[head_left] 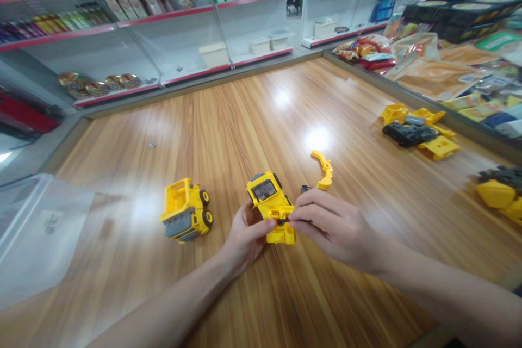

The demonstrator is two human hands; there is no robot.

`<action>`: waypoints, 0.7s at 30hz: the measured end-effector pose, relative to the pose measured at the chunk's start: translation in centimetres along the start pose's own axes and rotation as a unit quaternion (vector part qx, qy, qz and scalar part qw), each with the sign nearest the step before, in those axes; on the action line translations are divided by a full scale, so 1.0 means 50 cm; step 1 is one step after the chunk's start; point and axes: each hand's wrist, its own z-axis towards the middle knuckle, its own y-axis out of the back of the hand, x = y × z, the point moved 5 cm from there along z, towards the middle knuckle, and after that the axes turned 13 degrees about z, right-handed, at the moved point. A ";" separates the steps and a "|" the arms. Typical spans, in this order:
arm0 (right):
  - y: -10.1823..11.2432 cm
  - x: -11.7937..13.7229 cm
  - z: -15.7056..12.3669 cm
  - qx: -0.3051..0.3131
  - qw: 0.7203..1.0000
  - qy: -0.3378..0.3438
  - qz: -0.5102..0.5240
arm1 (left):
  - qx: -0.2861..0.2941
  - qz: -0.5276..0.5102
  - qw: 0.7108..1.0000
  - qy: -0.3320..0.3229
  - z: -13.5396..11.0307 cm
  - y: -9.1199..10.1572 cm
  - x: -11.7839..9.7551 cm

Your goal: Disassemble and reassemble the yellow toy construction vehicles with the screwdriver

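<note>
My left hand (pixel 244 236) grips a yellow toy vehicle cab piece (pixel 271 204) from below and the left, just above the wooden table (pixel 228 119). My right hand (pixel 336 228) pinches a small dark part against the right side of that piece. A curved yellow arm part (pixel 324 169) lies on the table just behind my right hand, with a small dark bit beside it. A yellow toy truck body (pixel 185 211) with black wheels rests to the left of my left hand.
A clear plastic bag (pixel 38 234) lies at the table's left edge. More yellow and black toy parts (pixel 420 131) sit at the right, and another yellow toy (pixel 501 196) at the far right. Snack packets (pixel 428 60) pile along the right edge. Store shelves (pixel 155 16) stand behind.
</note>
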 end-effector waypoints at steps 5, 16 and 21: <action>-0.024 -0.002 -0.004 0.031 0.999 -0.033 -0.001 | -0.011 0.004 1.000 -0.014 0.002 0.001 0.003; -0.023 -0.011 -0.016 -0.010 0.995 -0.093 0.017 | -0.030 0.014 0.999 -0.029 0.002 0.004 0.001; -0.023 -0.009 -0.015 -0.029 0.994 -0.103 -0.006 | -0.030 0.018 0.999 -0.038 0.004 0.006 0.004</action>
